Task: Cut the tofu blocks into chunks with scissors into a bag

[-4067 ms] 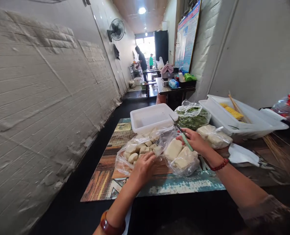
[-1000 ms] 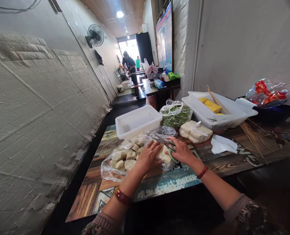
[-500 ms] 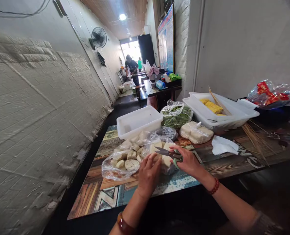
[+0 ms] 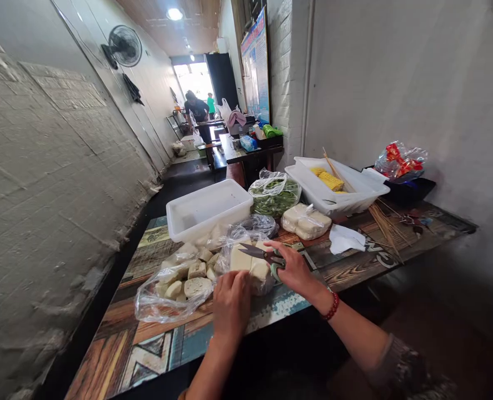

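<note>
My right hand [image 4: 292, 272] grips scissors [image 4: 252, 251] with dark blades and green handles. The blades point left, slightly apart, over a clear plastic bag of pale, tofu-like blocks [image 4: 242, 260]. My left hand [image 4: 232, 305] is closed at the near edge of that bag, fingers curled down with the tips partly hidden; it appears to pinch the plastic. Left of it, an opened clear bag [image 4: 150, 305] holds several pale, cut chunks [image 4: 198, 287]. A second wrapped pack of pale blocks [image 4: 307, 221] lies beyond my right hand.
Behind the bags stand a white tub [image 4: 208, 208], a bag of green vegetables [image 4: 275, 195] and a white bin [image 4: 358, 194] with corn [image 4: 330, 181]. White paper [image 4: 346, 239] and thin sticks [image 4: 386, 230] lie rightward on the patterned table [image 4: 116, 328]. A person [image 4: 197, 111] stands far back.
The view has swung right, so things sit further left. My left hand has drawn back slightly from the scissors, its fingers more curled, baring more of the blocks. The scissors stay over the bag.
</note>
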Available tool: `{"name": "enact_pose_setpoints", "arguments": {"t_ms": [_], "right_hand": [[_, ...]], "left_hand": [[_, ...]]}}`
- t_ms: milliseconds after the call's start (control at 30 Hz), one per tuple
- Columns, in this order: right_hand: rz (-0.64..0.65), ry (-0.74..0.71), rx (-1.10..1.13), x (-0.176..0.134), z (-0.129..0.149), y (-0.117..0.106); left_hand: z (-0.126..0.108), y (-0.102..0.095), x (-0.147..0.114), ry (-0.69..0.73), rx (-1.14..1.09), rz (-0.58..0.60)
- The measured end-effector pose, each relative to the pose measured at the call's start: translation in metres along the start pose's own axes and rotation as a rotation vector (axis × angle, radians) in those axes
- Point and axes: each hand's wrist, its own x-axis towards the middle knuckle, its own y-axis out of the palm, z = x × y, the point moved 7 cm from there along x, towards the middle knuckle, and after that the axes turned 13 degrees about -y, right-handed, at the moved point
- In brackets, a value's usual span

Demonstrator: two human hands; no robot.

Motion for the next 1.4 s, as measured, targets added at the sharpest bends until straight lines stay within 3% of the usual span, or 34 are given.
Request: {"name": "enact_pose_setpoints", "arguments": {"t_ms": [200, 367, 500, 567, 667, 733, 800, 933, 1000, 1067, 1200, 1333, 1400], "right_hand": [[0.265, -0.168, -0.070, 0.021, 0.025, 0.019], [0.299, -0.211, -0.061, 0.024, 0.029, 0.025], [0.230, -0.167, 0.047, 0.017, 0.022, 0.024], [0.109, -0.047, 0.123, 0.012, 0.008, 0.015], [-0.159, 0.213, 0.230, -0.004, -0.026, -0.010], [-0.241, 0.314, 0.294, -0.019, -0.045, -0.023], [-0.215, 0.342, 0.300, -0.035, -0.058, -0.032], [-0.040, 0.320, 0.048, -0.064, -0.068, -0.043], [0.071, 0.300, -0.042, -0.070, -0.066, -0.042], [0.068, 0.312, -0.097, -0.066, -0.061, -0.047], [-0.146, 0.281, -0.060, -0.034, -0.032, -0.053], [0.040, 0.083, 0.030, 0.012, 0.005, -0.009], [0.060, 0.034, 0.020, 0.025, 0.007, 0.009]], "left_hand": [[0.007, 0.003, 0.008, -0.045, 0.055, 0.038], [0.005, 0.000, 0.004, -0.191, -0.289, 0.100], [-0.019, 0.013, -0.005, -0.376, -0.787, 0.404], [-0.040, 0.013, -0.013, -0.305, -0.890, 0.507], [-0.064, 0.002, -0.025, -0.018, -0.669, 0.431], [-0.067, -0.002, -0.032, 0.113, -0.443, 0.333], [-0.059, -0.005, -0.035, 0.155, -0.306, 0.252], [-0.029, -0.019, -0.023, 0.124, -0.270, 0.107], [-0.013, -0.026, -0.011, 0.075, -0.266, 0.033], [0.001, -0.027, 0.002, 0.026, -0.219, 0.000], [0.013, -0.010, 0.026, -0.009, -0.082, 0.107], [0.010, 0.012, 0.045, 0.093, -0.033, 0.339], [0.005, 0.020, 0.049, 0.203, -0.022, 0.469]]}}
